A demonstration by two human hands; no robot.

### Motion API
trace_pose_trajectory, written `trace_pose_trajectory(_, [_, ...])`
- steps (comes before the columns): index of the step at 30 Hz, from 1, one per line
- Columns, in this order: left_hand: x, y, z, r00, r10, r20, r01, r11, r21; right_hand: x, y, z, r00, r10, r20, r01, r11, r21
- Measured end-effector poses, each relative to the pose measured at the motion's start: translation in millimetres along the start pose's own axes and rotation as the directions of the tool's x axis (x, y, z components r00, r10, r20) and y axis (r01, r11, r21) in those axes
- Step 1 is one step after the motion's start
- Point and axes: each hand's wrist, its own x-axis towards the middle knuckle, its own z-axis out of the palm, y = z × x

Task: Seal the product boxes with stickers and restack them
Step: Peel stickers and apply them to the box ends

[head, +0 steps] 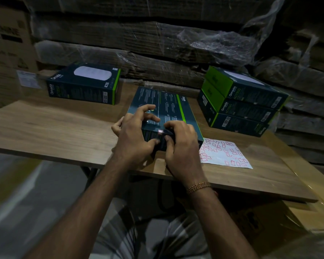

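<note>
A dark teal product box (165, 107) lies face down in the middle of the wooden table (51, 128), its near end turned toward me. My left hand (137, 131) grips that near end, fingers curled over the top and thumb on the end face. My right hand (180, 144) grips the same end from the right, thumb pressed beside a small pink-edged sticker (160, 132) that sits over the flap edge. A white sticker sheet (224, 153) with several pink stickers lies just right of the box.
A single matching box (84, 85) lies at the back left of the table. A stack of three such boxes (241, 103) stands at the back right. Shrink-wrapped cardboard cartons (157, 43) form a wall behind the table. More cartons (269, 217) sit below right.
</note>
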Motion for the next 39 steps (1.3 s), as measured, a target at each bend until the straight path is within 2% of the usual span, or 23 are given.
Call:
trace_pose_trajectory(4, [0, 1, -1, 1.000, 0.013, 0.007, -0.013, 1.000, 0.013, 0, 2, -1, 1.000, -0.022, 0.010, 0.022, 1.000, -0.018])
trace_pose_trajectory(8, [-2, 3, 1, 1.000, 0.010, -0.021, -0.010, 0.999, -0.041, -1, -1, -1, 0.998, -0.026, -0.049, 0.026, 1.000, -0.012])
trace_pose_trajectory(12, [-6, 7, -2, 0.996, -0.042, -0.075, 0.032, 0.991, -0.127, -4, -3, -6, 0.993, 0.074, -0.094, -0.089, 0.983, -0.162])
trace_pose_trajectory(15, [-11, 8, -2, 0.981, -0.130, -0.142, 0.107, 0.981, -0.160, -4, 0, -6, 0.986, 0.150, -0.076, -0.163, 0.962, -0.221])
trace_pose_trajectory(19, [-22, -2, -6, 0.931, -0.302, -0.205, 0.248, 0.935, -0.252, -6, 2, -3, 0.977, 0.210, -0.023, -0.211, 0.964, -0.162])
trace_pose_trajectory(21, [-25, -6, -9, 0.923, -0.341, -0.178, 0.271, 0.905, -0.327, -7, 4, -3, 0.978, 0.207, -0.012, -0.206, 0.969, -0.138])
trace_pose_trajectory(24, [-27, -9, -11, 0.911, -0.375, -0.172, 0.303, 0.891, -0.339, -8, 5, -4, 0.981, 0.196, -0.004, -0.194, 0.972, -0.134])
trace_pose_trajectory(28, [-27, -7, -13, 0.887, -0.414, -0.205, 0.304, 0.857, -0.416, -10, 4, -9, 0.983, 0.178, 0.039, -0.168, 0.968, -0.184])
trace_pose_trajectory(35, [-47, 6, -23, 0.861, -0.444, -0.249, 0.301, 0.838, -0.454, -29, 1, -23, 0.992, 0.104, 0.075, -0.084, 0.968, -0.237])
trace_pose_trajectory(39, [-61, 18, -25, 0.839, -0.491, -0.237, 0.311, 0.788, -0.530, -35, -5, -30, 0.993, 0.084, 0.078, -0.060, 0.960, -0.273])
